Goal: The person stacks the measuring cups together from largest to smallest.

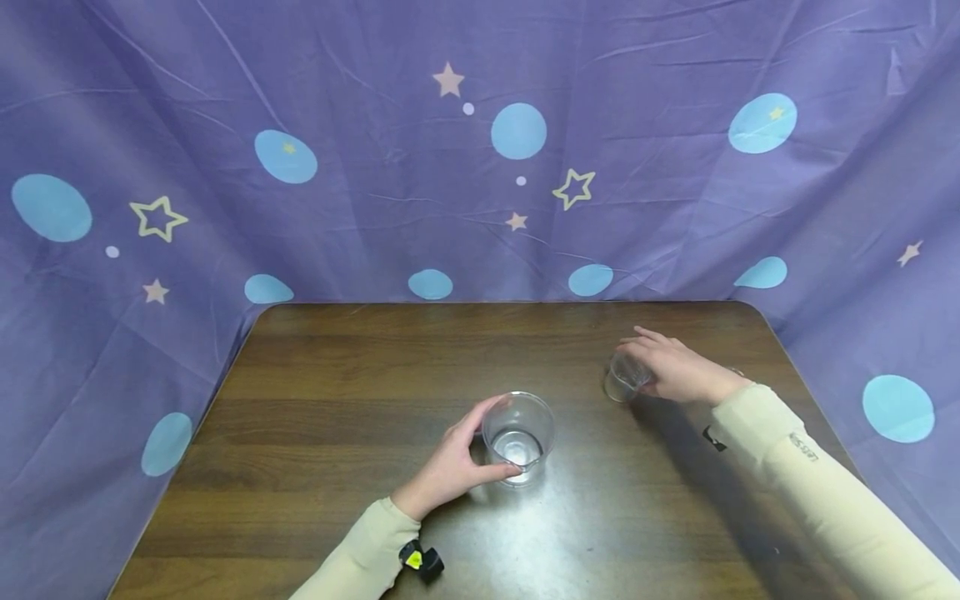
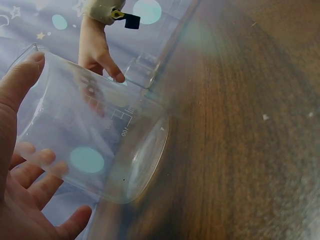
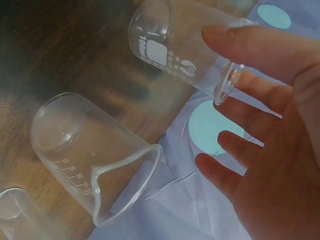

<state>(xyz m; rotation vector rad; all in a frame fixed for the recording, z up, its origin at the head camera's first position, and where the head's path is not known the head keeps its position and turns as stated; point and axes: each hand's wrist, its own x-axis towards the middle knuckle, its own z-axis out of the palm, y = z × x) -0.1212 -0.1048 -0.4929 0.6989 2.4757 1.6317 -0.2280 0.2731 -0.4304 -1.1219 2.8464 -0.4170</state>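
Observation:
My left hand (image 1: pixel 450 462) holds a large clear glass beaker (image 1: pixel 528 408) upright on the brown table, thumb on one side and fingers on the other. In the left wrist view, white markings show on the beaker (image 2: pixel 65 115). Farther right, my right hand (image 1: pixel 678 367) has its thumb and fingers about the rim of a smaller beaker (image 1: pixel 622 385). The right wrist view shows "100ml" printed on that smaller beaker (image 3: pixel 175 37). Beside it stands another graduated beaker (image 3: pixel 75 135), and part of a smaller glass vessel (image 3: pixel 15 210) appears at the lower left corner.
The wooden table (image 1: pixel 337 367) has rounded far corners. A purple curtain (image 1: pixel 360 150) with stars and blue spots hangs behind it and along both sides. In the head view, the right hand and wrist mostly hide the glassware beyond them.

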